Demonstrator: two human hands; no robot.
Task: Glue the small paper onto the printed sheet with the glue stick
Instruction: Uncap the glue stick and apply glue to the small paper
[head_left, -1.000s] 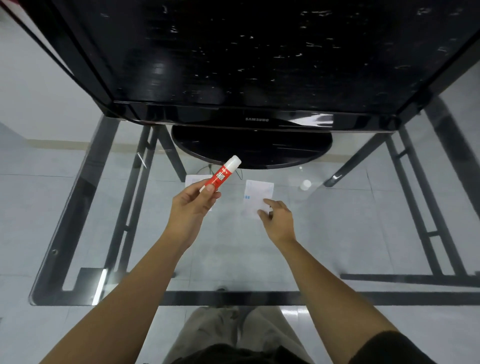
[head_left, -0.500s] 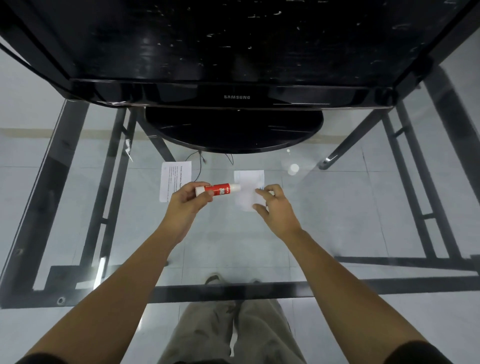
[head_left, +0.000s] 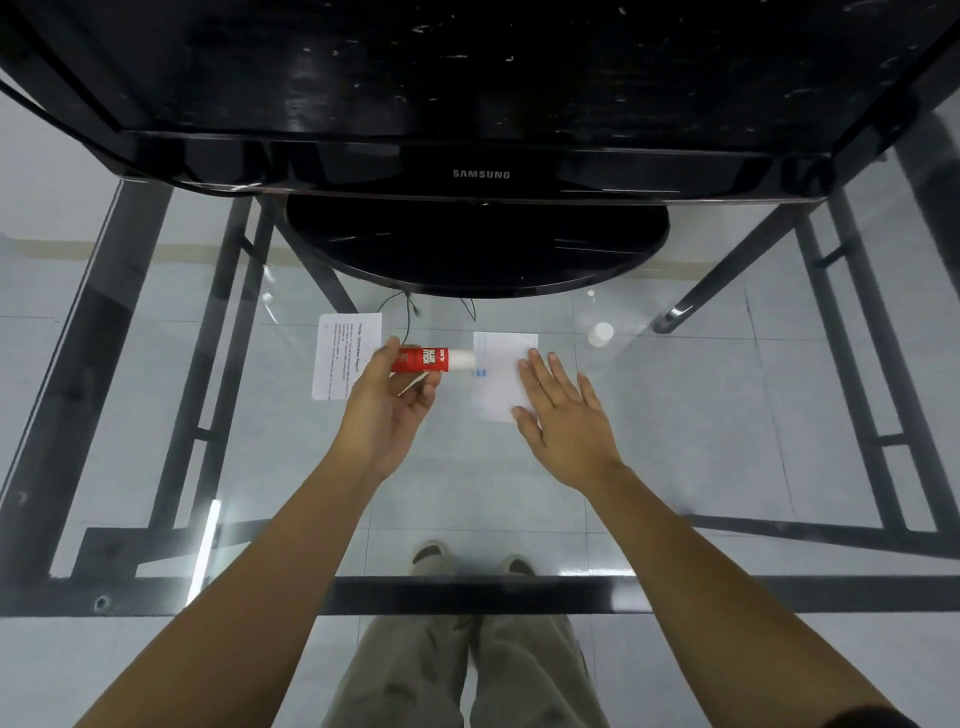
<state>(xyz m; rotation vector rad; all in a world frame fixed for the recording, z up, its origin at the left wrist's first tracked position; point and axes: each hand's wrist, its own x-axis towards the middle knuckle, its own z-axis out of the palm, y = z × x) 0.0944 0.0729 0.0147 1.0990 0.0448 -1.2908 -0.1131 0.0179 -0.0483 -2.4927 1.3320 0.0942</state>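
So the left hand (head_left: 387, 410) is pinching the red glue stick with the white tip (head_left: 431, 359) between thumb and fingers, holding it sideways above the clear glass tabletop (head_left: 701, 441). The white end points away from the grip toward the right, and it sits just beside the near-left edge of the small white paper with faint blue print (head_left: 501, 374); can't tell if it's actually touching the paper or just hovering.

The right hand (head_left: 563, 421) isn't grabbing anything. It's laid out flat, fingers spread, pressing on the right side of that small paper, so the paper sits between the glue tip and the palm, flat on the glass.

The printed white sheet with black text lines (head_left: 345, 356) lies on the far side of the left hand's grip, partly hidden behind the fingers and the tube. It's well apart from the small paper.

A little white cap (head_left: 601, 333) stands on the glass out past the right hand's fingertips, off to the right. Beyond everything is a black Samsung monitor (head_left: 478, 93) on its round stand.
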